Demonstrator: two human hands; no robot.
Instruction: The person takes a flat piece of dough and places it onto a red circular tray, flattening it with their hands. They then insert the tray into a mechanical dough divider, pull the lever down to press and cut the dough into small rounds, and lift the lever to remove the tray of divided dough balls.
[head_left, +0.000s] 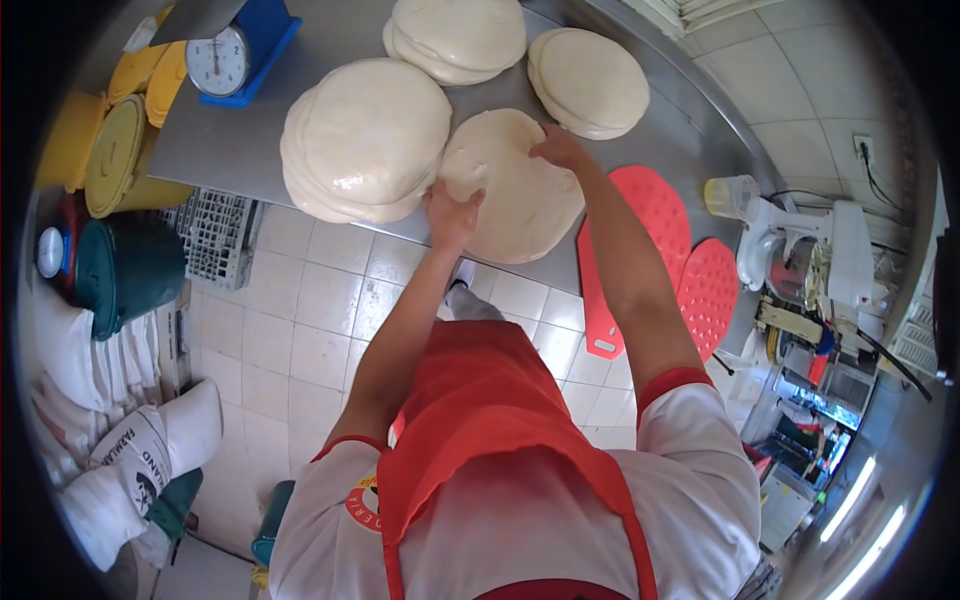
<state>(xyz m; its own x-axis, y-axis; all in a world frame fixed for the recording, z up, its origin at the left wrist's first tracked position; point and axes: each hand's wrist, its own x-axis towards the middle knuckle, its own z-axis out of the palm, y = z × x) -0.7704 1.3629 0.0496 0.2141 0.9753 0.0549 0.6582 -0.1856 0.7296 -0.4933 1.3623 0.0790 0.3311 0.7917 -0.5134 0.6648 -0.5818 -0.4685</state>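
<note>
Before me a flattened round of dough (517, 202) lies on the stainless steel table (247, 150), its near rim reaching the table's edge. My left hand (452, 216) is at the round's left side, thumb on its top and fingers at the rim. Gripping the upper right rim is my right hand (559, 146), its fingertips partly hidden. A larger stack of dough rounds (367, 135) touches this round on the left. Farther back are another dough stack (457, 34) and a smaller one (589, 79) to the right.
Red perforated boards (649, 210) lie at the right, one overhanging the table edge. A blue dial scale (262, 52) stands back left. Along the right wall are a plastic cup (731, 196) and a white stand mixer (847, 247). Lidded bins (124, 154) and sacks (142, 457) stand at left.
</note>
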